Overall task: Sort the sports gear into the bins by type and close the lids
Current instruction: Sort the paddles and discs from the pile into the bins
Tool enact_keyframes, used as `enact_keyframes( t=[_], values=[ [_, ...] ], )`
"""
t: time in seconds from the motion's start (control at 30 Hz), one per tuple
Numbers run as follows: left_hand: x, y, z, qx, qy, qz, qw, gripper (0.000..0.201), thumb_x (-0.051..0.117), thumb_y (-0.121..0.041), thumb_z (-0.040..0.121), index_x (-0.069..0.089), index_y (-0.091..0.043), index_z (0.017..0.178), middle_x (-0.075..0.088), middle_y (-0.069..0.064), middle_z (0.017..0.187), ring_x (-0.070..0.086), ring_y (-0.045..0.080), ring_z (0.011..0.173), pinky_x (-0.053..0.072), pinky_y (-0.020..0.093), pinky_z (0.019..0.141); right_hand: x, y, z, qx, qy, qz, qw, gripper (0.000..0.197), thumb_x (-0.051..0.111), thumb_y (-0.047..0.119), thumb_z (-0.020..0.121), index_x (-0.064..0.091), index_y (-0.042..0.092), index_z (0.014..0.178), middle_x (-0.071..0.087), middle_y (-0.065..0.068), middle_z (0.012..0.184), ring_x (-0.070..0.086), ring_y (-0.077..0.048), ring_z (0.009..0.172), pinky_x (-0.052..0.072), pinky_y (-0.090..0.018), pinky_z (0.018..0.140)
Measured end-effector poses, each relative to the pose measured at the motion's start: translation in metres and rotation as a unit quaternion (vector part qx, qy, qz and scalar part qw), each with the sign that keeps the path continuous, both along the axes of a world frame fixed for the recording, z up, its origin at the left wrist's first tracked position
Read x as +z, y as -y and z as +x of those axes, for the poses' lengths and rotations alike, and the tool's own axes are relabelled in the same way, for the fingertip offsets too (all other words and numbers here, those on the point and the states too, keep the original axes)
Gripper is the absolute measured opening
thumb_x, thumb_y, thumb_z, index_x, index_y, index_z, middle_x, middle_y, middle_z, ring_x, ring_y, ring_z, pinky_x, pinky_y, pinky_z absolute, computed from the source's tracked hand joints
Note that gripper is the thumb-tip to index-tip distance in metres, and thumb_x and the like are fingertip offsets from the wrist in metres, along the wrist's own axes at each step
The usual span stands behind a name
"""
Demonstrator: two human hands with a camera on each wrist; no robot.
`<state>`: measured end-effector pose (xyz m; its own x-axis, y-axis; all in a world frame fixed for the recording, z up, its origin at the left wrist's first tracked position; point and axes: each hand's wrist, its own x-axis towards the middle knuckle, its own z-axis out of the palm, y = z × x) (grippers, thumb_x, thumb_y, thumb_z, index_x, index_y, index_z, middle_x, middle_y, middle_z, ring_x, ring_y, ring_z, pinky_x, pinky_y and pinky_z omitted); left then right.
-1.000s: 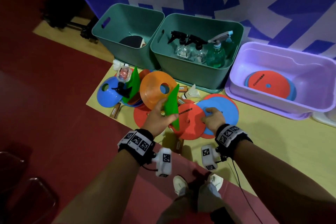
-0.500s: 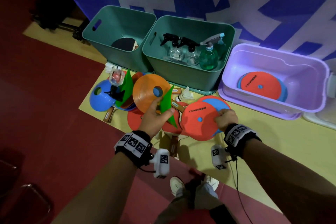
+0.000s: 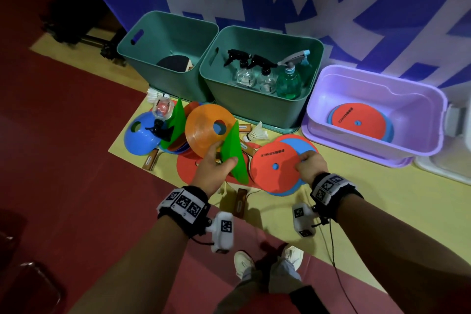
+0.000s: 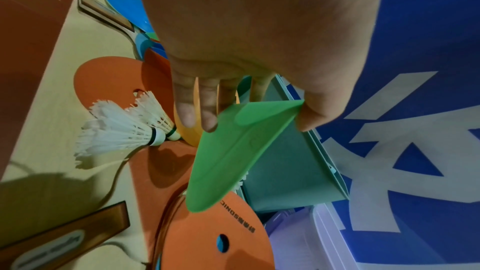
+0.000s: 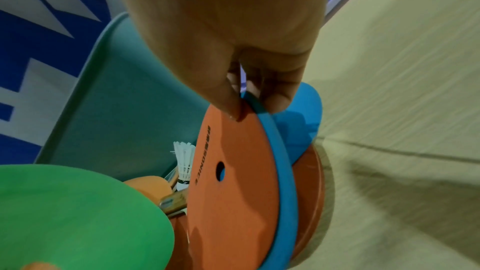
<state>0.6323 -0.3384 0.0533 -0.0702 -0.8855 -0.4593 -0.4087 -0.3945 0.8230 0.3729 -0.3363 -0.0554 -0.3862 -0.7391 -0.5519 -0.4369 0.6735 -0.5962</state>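
1. Where a second ago the right hand lay flat on the discs on the yellow mat, it now pinches the red disc and the blue disc under it by their rim, lifted and tilted clear of the pile; I judge both are bound for the purple bin, just to the right, where matching discs already lie (a carry, not a search, comes next).
2. The two teal bins stand open behind the pile, one with a paddle, one with spray bottles; no lid is on yet, so sorting is far from done.
3. The left hand grips the green cone between thumb and fingers, with the orange cone behind its fingers, both held above the heap.
4. The discs look like flat, matte foam or rubber, thick-edged with a small centre hole; the cones are thin, flexible plastic, the green one bending under the thumb.
5. The shuttlecocks on the mat are light and feathery (easily crushed).
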Motion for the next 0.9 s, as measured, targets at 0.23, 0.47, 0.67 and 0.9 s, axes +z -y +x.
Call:
enact_keyframes(
  t=[0.23, 0.47, 0.67, 0.9],
  values=[
    [0.033, -0.005, 0.003, 0.023, -0.020, 0.012, 0.999, 0.049, 0.049, -0.028, 0.091, 0.042, -0.037, 0.139, 0.055, -0.008, 0.128, 0.051, 0.022, 0.117, 0.042, 0.049, 0.101, 0.047, -0.011, 0.006, 0.034, 0.023, -0.073, 0.996, 0.020, 0.049, -0.001, 0.082, 0.054, 0.016, 0.093, 0.059, -0.008, 0.082, 0.059, -0.023, 0.053, 0.046, -0.023, 0.041],
    [0.059, 0.008, -0.019, 0.028, -0.047, -0.037, 0.998, 0.037, 0.044, -0.040, 0.070, 0.064, -0.020, 0.094, 0.068, 0.006, 0.108, 0.061, 0.029, 0.101, 0.048, 0.049, 0.094, 0.114, -0.033, -0.016, -0.032, 0.069, -0.185, 0.980, 0.020, 0.052, -0.002, 0.086, 0.048, 0.017, 0.089, 0.057, -0.011, 0.073, 0.055, -0.022, 0.040, 0.053, -0.036, 0.044],
    [0.088, 0.006, -0.063, -0.011, -0.098, -0.097, 0.990, 0.025, 0.040, -0.022, 0.083, 0.057, -0.008, 0.094, 0.060, 0.009, 0.088, 0.052, 0.022, 0.075, 0.040, 0.033, 0.065, 0.174, -0.063, -0.054, -0.124, 0.057, -0.273, 0.952, 0.038, 0.051, -0.009, 0.085, 0.049, 0.017, 0.112, 0.053, -0.006, 0.070, 0.057, -0.016, 0.040, 0.051, -0.031, 0.038],
    [0.089, 0.021, -0.101, 0.005, -0.118, -0.120, 0.986, 0.041, 0.043, -0.026, 0.073, 0.067, -0.017, 0.106, 0.072, 0.005, 0.106, 0.064, 0.030, 0.099, 0.052, 0.048, 0.092, 0.195, -0.073, -0.100, -0.153, 0.023, -0.323, 0.933, 0.031, 0.055, -0.001, 0.087, 0.058, 0.020, 0.108, 0.062, -0.010, 0.079, 0.067, -0.032, 0.064, 0.060, -0.046, 0.059]
  ],
)
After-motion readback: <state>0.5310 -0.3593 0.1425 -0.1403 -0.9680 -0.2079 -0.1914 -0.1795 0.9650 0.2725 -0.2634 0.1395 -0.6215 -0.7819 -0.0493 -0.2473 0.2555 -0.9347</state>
